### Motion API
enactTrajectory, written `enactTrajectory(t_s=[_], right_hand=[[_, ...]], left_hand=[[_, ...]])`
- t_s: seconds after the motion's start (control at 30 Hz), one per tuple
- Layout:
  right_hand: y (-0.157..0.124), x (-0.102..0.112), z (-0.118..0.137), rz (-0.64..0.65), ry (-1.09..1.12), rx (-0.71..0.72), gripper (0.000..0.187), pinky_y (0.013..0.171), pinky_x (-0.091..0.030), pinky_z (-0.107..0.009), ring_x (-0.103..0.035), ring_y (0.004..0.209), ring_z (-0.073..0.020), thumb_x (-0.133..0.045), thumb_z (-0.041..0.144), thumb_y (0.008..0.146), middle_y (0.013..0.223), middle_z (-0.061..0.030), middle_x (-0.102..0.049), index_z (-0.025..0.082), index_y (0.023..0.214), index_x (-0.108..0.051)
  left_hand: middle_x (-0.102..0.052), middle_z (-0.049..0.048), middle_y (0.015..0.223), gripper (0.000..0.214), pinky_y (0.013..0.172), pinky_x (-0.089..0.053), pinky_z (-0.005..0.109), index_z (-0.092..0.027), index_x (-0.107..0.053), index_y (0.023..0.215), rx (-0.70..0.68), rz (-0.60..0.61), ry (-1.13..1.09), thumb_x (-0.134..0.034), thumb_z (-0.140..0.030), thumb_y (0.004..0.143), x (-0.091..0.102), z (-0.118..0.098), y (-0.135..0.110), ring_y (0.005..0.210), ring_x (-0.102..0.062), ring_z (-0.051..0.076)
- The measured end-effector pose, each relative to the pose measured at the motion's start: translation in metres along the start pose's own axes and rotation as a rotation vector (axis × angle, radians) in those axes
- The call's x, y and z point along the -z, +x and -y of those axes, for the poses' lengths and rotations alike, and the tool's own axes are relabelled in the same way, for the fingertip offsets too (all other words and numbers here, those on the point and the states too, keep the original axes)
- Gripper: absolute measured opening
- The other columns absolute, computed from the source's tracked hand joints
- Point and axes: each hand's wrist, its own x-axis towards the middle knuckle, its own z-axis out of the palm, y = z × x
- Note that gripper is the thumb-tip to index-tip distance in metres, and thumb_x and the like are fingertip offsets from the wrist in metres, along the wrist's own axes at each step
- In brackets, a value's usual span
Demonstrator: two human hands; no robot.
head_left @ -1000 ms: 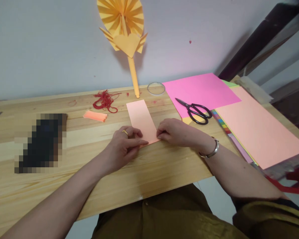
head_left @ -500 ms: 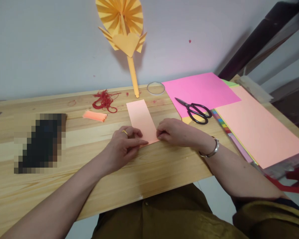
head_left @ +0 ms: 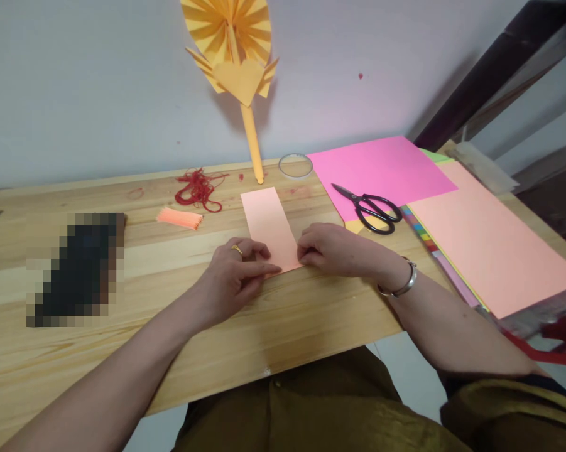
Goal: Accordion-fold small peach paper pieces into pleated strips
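Observation:
A narrow strip of peach paper point(head_left: 268, 223) lies lengthwise on the wooden table point(head_left: 169, 351), running away from me. My left hand point(head_left: 235, 273), with a ring on it, pinches the strip's near left corner, fingers closed on the edge. My right hand point(head_left: 332, 250), a bracelet on its wrist, presses and pinches the near right corner of the same strip. Both hands meet at the strip's near end.
Black scissors point(head_left: 370, 208) lie on a bright pink sheet point(head_left: 381, 166). A large peach sheet point(head_left: 490, 242) tops a paper stack at right. A yellow paper fan point(head_left: 238, 63) leans on the wall. Red thread point(head_left: 198, 188), a folded orange piece point(head_left: 179, 218), a tape ring point(head_left: 295, 166) and a blurred dark object point(head_left: 78, 270) lie around.

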Motion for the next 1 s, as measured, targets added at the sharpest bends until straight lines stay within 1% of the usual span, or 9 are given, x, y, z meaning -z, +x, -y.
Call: enactTrajectory(t_s=[0.3, 0.4, 0.53, 0.63, 0.73, 0.83, 0.9, 1.0], right_hand=[[-0.0013, 0.0029, 0.0035, 0.024, -0.007, -0.008, 0.015, 0.066, -0.035, -0.025, -0.052, 0.072, -0.0127, -0.05, 0.01, 0.075, 0.075, -0.0027, -0.063, 0.016, 0.07, -0.063], [-0.0014, 0.0029, 0.0038, 0.026, -0.022, -0.002, 0.015, 0.065, -0.035, -0.025, -0.051, 0.073, -0.0132, -0.051, 0.009, 0.075, 0.074, -0.0027, -0.062, 0.016, 0.068, -0.062], [-0.0027, 0.0024, 0.005, -0.01, -0.03, -0.006, 0.014, 0.065, -0.035, -0.024, -0.051, 0.077, -0.0136, -0.05, 0.008, 0.075, 0.081, -0.003, -0.061, 0.016, 0.074, -0.062], [-0.0037, 0.0019, 0.0058, -0.03, -0.064, 0.067, 0.015, 0.068, -0.036, -0.025, -0.05, 0.081, -0.0147, -0.049, 0.009, 0.079, 0.085, -0.0036, -0.06, 0.016, 0.078, -0.062], [-0.0041, 0.0005, 0.0056, -0.011, -0.098, 0.189, 0.02, 0.074, -0.038, -0.027, -0.05, 0.086, -0.0164, -0.046, 0.005, 0.082, 0.086, -0.005, -0.06, 0.016, 0.084, -0.063], [-0.004, -0.002, 0.0047, 0.017, -0.097, 0.288, 0.028, 0.077, -0.039, -0.028, -0.05, 0.089, -0.0167, -0.042, 0.0, 0.083, 0.089, -0.0059, -0.06, 0.015, 0.093, -0.063], [-0.0038, -0.0032, 0.0045, 0.039, -0.089, 0.331, 0.032, 0.078, -0.04, -0.028, -0.049, 0.091, -0.0166, -0.041, -0.002, 0.083, 0.091, -0.006, -0.06, 0.015, 0.098, -0.063], [-0.0031, -0.0027, 0.0055, 0.075, -0.079, 0.362, 0.033, 0.079, -0.041, -0.028, -0.049, 0.092, -0.0162, -0.039, -0.001, 0.084, 0.092, -0.0065, -0.06, 0.015, 0.099, -0.064]], left_hand=[[-0.061, 0.0055, 0.101, 0.03, 0.085, -0.041, 0.043, -0.028, -0.072, 0.093, -0.01, -0.006, 0.008, -0.05, -0.013, 0.079, -0.0008, 0.0009, 0.0002, 0.093, -0.054, 0.02], [-0.061, 0.0052, 0.103, 0.031, 0.086, -0.041, 0.044, -0.029, -0.072, 0.094, 0.01, 0.003, 0.018, -0.05, -0.013, 0.078, -0.0001, -0.0002, -0.0002, 0.094, -0.054, 0.021], [-0.06, 0.0052, 0.104, 0.032, 0.088, -0.04, 0.045, -0.029, -0.071, 0.096, 0.034, 0.025, 0.02, -0.051, -0.013, 0.077, 0.0015, -0.0027, -0.001, 0.096, -0.054, 0.022], [-0.06, 0.005, 0.104, 0.031, 0.088, -0.04, 0.045, -0.029, -0.071, 0.096, 0.041, 0.035, 0.013, -0.052, -0.015, 0.078, 0.0029, -0.0041, -0.0012, 0.096, -0.053, 0.022], [-0.06, 0.005, 0.104, 0.028, 0.088, -0.041, 0.044, -0.03, -0.071, 0.096, 0.045, 0.036, 0.015, -0.053, -0.017, 0.079, 0.0034, -0.004, -0.0009, 0.096, -0.054, 0.021], [-0.061, 0.0049, 0.104, 0.027, 0.089, -0.041, 0.043, -0.031, -0.071, 0.097, 0.031, 0.036, 0.021, -0.054, -0.019, 0.08, 0.0028, -0.0024, -0.0004, 0.095, -0.054, 0.021], [-0.061, 0.0048, 0.103, 0.027, 0.089, -0.041, 0.042, -0.032, -0.071, 0.098, 0.024, 0.031, 0.018, -0.054, -0.02, 0.081, 0.002, -0.0014, -0.0003, 0.096, -0.054, 0.02], [-0.062, 0.0046, 0.104, 0.025, 0.089, -0.041, 0.042, -0.032, -0.071, 0.097, 0.018, 0.028, 0.023, -0.054, -0.022, 0.082, 0.0007, -0.0004, -0.0004, 0.096, -0.054, 0.02]])
